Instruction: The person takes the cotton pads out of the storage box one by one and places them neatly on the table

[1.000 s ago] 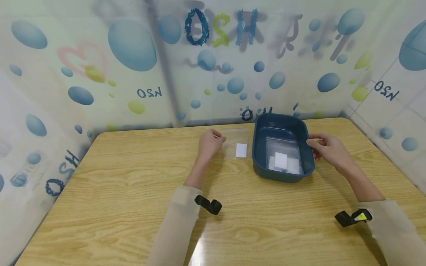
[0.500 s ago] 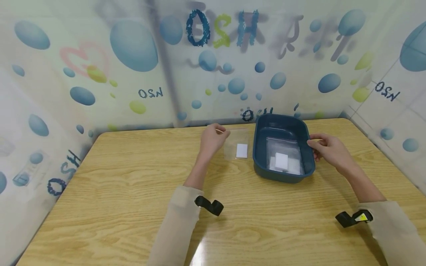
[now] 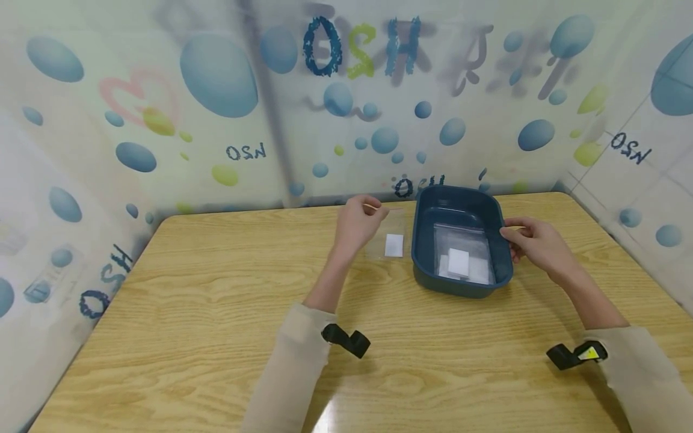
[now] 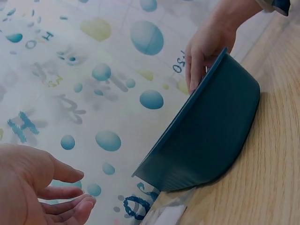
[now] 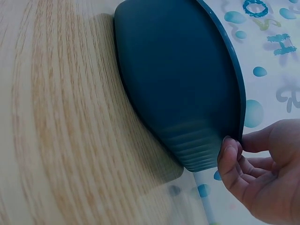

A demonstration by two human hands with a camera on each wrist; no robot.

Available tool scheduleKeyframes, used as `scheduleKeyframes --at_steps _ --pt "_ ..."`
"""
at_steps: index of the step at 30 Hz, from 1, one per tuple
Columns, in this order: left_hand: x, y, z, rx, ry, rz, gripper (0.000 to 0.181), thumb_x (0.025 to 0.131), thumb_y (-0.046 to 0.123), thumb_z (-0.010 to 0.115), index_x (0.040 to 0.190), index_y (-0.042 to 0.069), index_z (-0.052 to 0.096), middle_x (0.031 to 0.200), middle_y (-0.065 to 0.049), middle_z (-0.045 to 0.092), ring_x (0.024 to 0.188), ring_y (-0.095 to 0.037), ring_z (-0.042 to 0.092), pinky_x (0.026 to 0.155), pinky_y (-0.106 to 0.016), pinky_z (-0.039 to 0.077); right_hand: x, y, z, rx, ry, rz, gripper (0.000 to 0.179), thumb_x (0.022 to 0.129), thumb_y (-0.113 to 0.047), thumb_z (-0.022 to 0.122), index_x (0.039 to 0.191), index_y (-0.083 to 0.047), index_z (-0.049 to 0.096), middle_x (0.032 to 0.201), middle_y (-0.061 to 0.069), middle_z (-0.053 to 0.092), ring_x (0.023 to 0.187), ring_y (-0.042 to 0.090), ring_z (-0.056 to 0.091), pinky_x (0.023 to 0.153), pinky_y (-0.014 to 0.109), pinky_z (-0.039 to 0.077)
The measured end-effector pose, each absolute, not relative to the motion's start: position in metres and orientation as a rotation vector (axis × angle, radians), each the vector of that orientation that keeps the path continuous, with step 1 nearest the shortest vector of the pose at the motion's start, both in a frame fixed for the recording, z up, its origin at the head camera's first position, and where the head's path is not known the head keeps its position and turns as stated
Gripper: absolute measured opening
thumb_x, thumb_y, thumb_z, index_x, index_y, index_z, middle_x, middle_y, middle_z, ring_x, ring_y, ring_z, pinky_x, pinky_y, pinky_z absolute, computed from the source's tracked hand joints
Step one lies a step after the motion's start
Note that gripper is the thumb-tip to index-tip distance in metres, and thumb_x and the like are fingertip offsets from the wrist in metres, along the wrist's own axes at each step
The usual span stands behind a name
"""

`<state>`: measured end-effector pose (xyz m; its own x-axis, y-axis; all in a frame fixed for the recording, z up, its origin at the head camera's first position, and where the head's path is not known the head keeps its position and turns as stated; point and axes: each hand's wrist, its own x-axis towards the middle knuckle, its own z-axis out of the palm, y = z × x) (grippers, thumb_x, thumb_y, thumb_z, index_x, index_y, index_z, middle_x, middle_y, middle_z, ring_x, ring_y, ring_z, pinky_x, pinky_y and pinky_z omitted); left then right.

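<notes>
A dark blue plastic bin [image 3: 453, 287] stands toward the back right of the table. My right hand [image 3: 533, 243] pinches its right rim between thumb and fingers, as the right wrist view also shows at the bin's edge [image 5: 236, 70]. Left of the bin lies a clear zip bag [image 3: 378, 248] with a white card [image 3: 394, 245] in it. Over the bag's upper left part is my left hand [image 3: 358, 224], its fingers loosely bent; in the left wrist view a gap shows between thumb and fingers, with nothing held. Clear bags [image 3: 460, 236] with white cards [image 3: 458, 263] lie inside the bin.
The wooden table [image 3: 216, 313] reaches back to a patterned curtain [image 3: 303, 138] with blue and green spots. Black wrist cameras [image 3: 346, 340] are strapped over both light sleeves [image 3: 287, 373].
My left hand has moved right and slightly back, over the zip bag's upper part. The right hand keeps its hold on the rim, and the bin and bags stay where they were.
</notes>
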<state>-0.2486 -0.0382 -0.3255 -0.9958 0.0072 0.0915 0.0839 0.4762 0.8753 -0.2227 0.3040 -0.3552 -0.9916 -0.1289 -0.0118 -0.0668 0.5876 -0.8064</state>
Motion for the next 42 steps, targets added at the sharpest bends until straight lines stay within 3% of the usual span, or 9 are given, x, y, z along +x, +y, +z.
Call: scheduleKeyframes --at_steps 8,15,30,42 --pt "-0.245 -0.029 -0.321 -0.225 -2.545 -1.586 0.021 0.099 0.021 0.068 0.111 0.004 0.070 0.095 -0.009 0.070 0.089 -0.023 0.066 0.076 -0.034 0.054 -0.222 0.303 -0.355 -0.173 2.726 -1.398 0.056 0.108 -0.026 0.049 0.144 0.016 0.037 0.079 0.005 0.063 0.064 0.013 0.059 0.062 0.033 0.055" --pt "-0.235 -0.018 -0.314 -0.284 -2.558 -1.648 0.025 0.099 0.020 0.067 0.119 0.004 0.068 0.102 -0.009 0.070 0.094 -0.022 0.066 0.081 -0.033 0.054 -0.223 0.304 -0.356 -0.163 2.718 -1.403 0.057 0.108 -0.027 0.049 0.144 0.016 0.037 0.081 0.004 0.063 0.065 0.012 0.060 0.062 0.033 0.055" --pt "-0.220 0.008 -0.315 -0.483 -2.636 -1.641 0.033 0.099 0.019 0.068 0.129 0.006 0.064 0.102 -0.006 0.070 0.090 -0.016 0.066 0.074 -0.024 0.053 -0.223 0.305 -0.356 -0.158 2.732 -1.365 0.057 0.109 -0.027 0.047 0.145 0.016 0.036 0.083 0.007 0.063 0.065 0.012 0.060 0.063 0.033 0.056" --pt "-0.217 0.018 -0.318 -0.592 -2.726 -1.582 0.041 0.100 0.017 0.066 0.136 -0.001 0.059 0.106 -0.011 0.070 0.096 -0.020 0.068 0.078 -0.021 0.054 -0.223 0.305 -0.355 -0.192 2.722 -1.405 0.056 0.109 -0.025 0.048 0.143 0.017 0.037 0.081 0.006 0.064 0.064 0.012 0.060 0.061 0.033 0.055"
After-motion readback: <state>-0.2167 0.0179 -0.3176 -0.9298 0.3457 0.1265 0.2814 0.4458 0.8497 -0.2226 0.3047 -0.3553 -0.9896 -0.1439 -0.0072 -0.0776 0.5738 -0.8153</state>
